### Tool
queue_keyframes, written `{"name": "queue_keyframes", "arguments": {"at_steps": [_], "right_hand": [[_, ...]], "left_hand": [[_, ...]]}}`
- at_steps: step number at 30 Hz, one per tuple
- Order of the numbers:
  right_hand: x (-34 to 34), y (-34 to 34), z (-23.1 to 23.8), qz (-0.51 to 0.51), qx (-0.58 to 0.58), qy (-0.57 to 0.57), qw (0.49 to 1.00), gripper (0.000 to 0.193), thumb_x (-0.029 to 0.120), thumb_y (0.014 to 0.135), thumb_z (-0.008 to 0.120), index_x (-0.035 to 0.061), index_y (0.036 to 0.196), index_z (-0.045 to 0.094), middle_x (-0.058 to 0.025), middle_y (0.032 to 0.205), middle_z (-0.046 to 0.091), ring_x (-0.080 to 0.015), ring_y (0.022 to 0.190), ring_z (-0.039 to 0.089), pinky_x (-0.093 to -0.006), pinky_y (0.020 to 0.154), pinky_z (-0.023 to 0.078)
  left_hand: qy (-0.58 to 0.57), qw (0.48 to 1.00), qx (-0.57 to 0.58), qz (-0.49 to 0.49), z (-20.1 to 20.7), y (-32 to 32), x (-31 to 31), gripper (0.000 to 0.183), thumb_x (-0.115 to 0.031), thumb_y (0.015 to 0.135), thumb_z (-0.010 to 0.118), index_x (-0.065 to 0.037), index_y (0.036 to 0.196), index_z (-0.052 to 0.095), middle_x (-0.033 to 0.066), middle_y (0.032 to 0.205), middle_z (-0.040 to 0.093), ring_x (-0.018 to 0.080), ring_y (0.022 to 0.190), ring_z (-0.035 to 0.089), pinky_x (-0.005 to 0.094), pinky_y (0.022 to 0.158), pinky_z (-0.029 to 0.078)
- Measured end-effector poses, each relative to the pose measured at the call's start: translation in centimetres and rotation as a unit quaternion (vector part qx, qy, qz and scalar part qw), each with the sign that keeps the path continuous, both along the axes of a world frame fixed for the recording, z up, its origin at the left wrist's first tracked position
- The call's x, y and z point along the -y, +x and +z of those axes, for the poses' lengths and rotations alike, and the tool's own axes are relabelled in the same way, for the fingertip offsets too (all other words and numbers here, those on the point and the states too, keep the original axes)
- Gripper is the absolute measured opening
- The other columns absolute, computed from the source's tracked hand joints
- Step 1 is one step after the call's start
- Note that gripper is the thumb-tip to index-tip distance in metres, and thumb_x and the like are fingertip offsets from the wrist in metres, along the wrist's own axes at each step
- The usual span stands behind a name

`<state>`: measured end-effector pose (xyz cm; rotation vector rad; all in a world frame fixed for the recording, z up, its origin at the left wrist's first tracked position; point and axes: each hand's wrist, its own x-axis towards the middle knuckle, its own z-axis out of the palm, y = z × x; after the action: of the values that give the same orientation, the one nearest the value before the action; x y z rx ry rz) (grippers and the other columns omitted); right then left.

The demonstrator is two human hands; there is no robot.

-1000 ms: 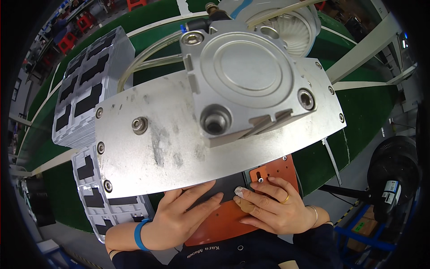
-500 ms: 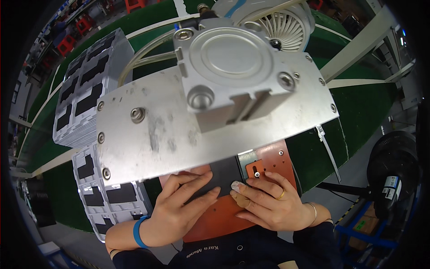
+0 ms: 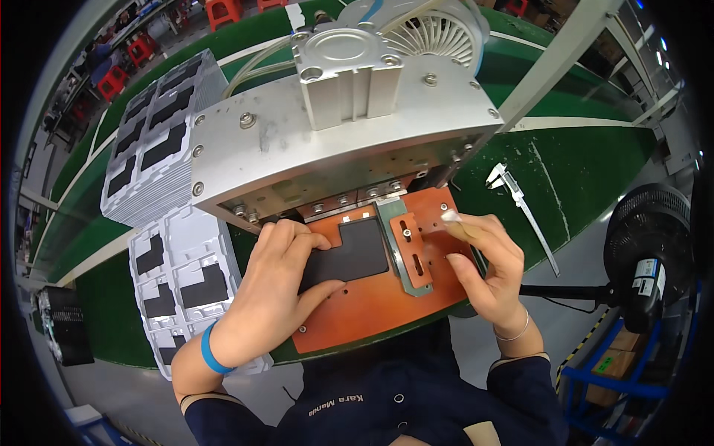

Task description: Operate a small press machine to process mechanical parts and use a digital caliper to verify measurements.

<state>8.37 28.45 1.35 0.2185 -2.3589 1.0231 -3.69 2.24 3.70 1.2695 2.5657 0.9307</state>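
A flat black L-shaped sheet lies on the orange base plate of a metal press. My left hand holds the sheet's left end, thumb along the near edge and fingertips at the far edge. Part of that end is hidden under the hand. Along the sheet's right edge runs a metal guide strip, with a slotted orange block bolted beside it. My right hand hovers over the plate's right side, empty, thumb and fingers apart. Its fingertips carry pale coverings.
White trays with black sheets stand at left, and a taller tray stack rises behind them. A caliper lies on the green table at right. Beyond the press is a white fan; a black fan stands far right.
My right hand has left the sheet and moved right. My left hand stays on the sheet's left end. The view has shifted, showing more of the press front and base plate.
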Motion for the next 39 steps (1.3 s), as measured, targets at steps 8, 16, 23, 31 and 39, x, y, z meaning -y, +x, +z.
{"name": "queue_keyframes", "arguments": {"at_steps": [8, 16, 23, 31, 39], "right_hand": [[4.0, -0.3, 1.6, 0.101, 0.081, -0.121, 0.984, 0.083, 0.02, 0.074, 0.09, 0.0036, 0.146, 0.05, -0.0087, 0.109, 0.069, -0.0083, 0.069, 0.066, -0.021, 0.056, 0.05], [4.7, -0.3, 0.0, 0.115, 0.092, -0.122, 0.982, 0.089, 0.022, 0.077, 0.087, 0.001, 0.15, 0.042, -0.0146, 0.117, 0.063, -0.014, 0.073, 0.068, -0.0266, 0.062, 0.052], [5.3, 1.5, 0.2, 0.205, 0.022, -0.031, 0.978, 0.018, 0.01, 0.084, 0.075, 0.0057, 0.101, 0.07, -0.0062, 0.091, 0.07, -0.0238, 0.074, 0.069, -0.032, 0.064, 0.056], [4.8, 3.4, 0.4, 0.198, -0.152, 0.09, 0.964, 0.017, 0.008, 0.085, 0.069, 0.0081, 0.101, 0.071, -0.0081, 0.115, 0.071, -0.0244, 0.092, 0.072, -0.0342, 0.075, 0.06], [-18.7, 4.0, -8.4, -0.354, 0.122, 0.196, 0.906, 0.04, 0.006, 0.07, 0.074, 0.0, 0.109, 0.068, -0.022, 0.112, 0.065, -0.0392, 0.105, 0.063, -0.042, 0.097, 0.051]], "left_hand": [[-0.004, 0.998, 0.068, 0.0, 1.0, 2.3, 1.5, 0.047, -0.008, 0.063, 0.089, -0.002, 0.105, 0.069, 0.01, 0.094, 0.063, 0.0282, 0.085, 0.062, 0.0393, 0.079, 0.049], [-0.013, 1.0, 0.026, 0.009, 1.4, 3.9, 2.4, 0.03, -0.003, 0.069, 0.086, 0.003, 0.093, 0.069, 0.0121, 0.081, 0.062, 0.0263, 0.073, 0.063, 0.0354, 0.066, 0.051], [0.029, 0.972, 0.23, -0.048, 2.7, 5.7, 3.0, 0.041, 0.004, 0.079, 0.077, 0.003, 0.118, 0.064, 0.0146, 0.106, 0.068, 0.0232, 0.093, 0.069, 0.0308, 0.08, 0.053], [0.085, 0.763, 0.633, -0.103, 0.8, 4.5, 1.0, 0.064, 0.009, 0.086, 0.071, 0.004, 0.144, 0.045, 0.016, 0.123, 0.067, 0.0197, 0.105, 0.068, 0.0321, 0.093, 0.055], [0.249, 0.816, 0.521, 0.037, -0.6, 2.2, -0.6, 0.024, -0.007, 0.093, 0.07, 0.0, 0.109, 0.054, 0.0203, 0.104, 0.071, 0.0207, 0.076, 0.072, 0.0303, 0.068, 0.061]]}}
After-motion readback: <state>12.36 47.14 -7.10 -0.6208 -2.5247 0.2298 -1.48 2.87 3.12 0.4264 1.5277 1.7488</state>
